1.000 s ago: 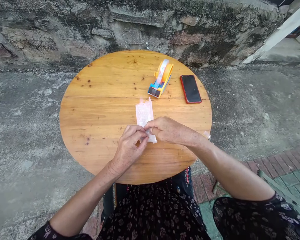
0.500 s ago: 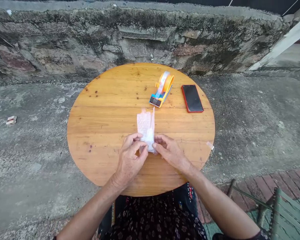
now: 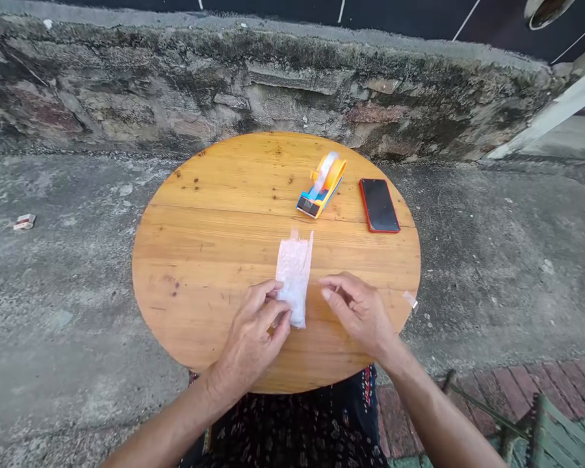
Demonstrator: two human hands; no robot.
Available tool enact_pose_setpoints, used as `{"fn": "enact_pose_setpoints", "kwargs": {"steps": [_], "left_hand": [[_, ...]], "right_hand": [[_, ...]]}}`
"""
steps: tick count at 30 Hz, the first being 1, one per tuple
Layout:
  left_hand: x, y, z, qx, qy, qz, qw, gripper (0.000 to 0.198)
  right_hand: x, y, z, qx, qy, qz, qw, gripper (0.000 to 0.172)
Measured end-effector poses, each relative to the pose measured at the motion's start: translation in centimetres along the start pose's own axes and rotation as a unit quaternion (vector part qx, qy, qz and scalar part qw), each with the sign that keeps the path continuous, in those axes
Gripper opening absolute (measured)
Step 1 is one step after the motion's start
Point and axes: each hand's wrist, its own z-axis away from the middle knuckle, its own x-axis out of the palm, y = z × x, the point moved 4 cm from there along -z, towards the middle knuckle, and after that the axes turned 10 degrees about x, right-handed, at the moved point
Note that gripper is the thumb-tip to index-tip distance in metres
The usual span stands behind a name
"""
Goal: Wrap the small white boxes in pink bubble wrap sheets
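Observation:
A pale pink and white wrapped packet (image 3: pixel 294 276) lies upright to my view near the middle of the round wooden table. My left hand (image 3: pixel 260 322) is at its lower left edge, thumb and fingers closed on that edge. To the right of the packet, apart from it, my right hand (image 3: pixel 358 309) hovers with thumb and forefinger apart and nothing visible between them. Beyond the packet stands a yellow and blue tape dispenser (image 3: pixel 322 185) with a roll of clear tape.
A black phone in a red case (image 3: pixel 379 205) lies at the right of the wooden table (image 3: pixel 185 260). A bit of clear tape (image 3: pixel 409 299) sticks to the table's right edge. A green chair (image 3: pixel 556 422) is at the lower right; a stone wall (image 3: pixel 151 97) runs behind.
My right hand has let go of the packet and moved off to the right. The packet now shows more of its length. The camera view has shifted slightly.

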Motion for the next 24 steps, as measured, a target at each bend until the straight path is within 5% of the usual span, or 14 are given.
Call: {"fn": "enact_pose_setpoints", "kwargs": {"steps": [5, 12, 24], "left_hand": [[-0.3, 0.0, -1.0, 0.032, -0.037, -0.008, 0.999, 0.016], [-0.1, -0.5, -1.5, 0.048, -0.087, 0.010, 0.995, 0.015], [0.2, -0.6, -2.1, 0.050, -0.131, -0.034, 0.990, 0.014]], "right_hand": [[-0.4, -2.0, -2.2, -0.163, -0.041, 0.177, 0.970, 0.028], [1.5, -1.6, -4.2, -0.216, -0.077, 0.319, 0.920, 0.029], [1.6, -0.7, -3.1, -0.285, 0.055, 0.297, 0.910, 0.024]]}}
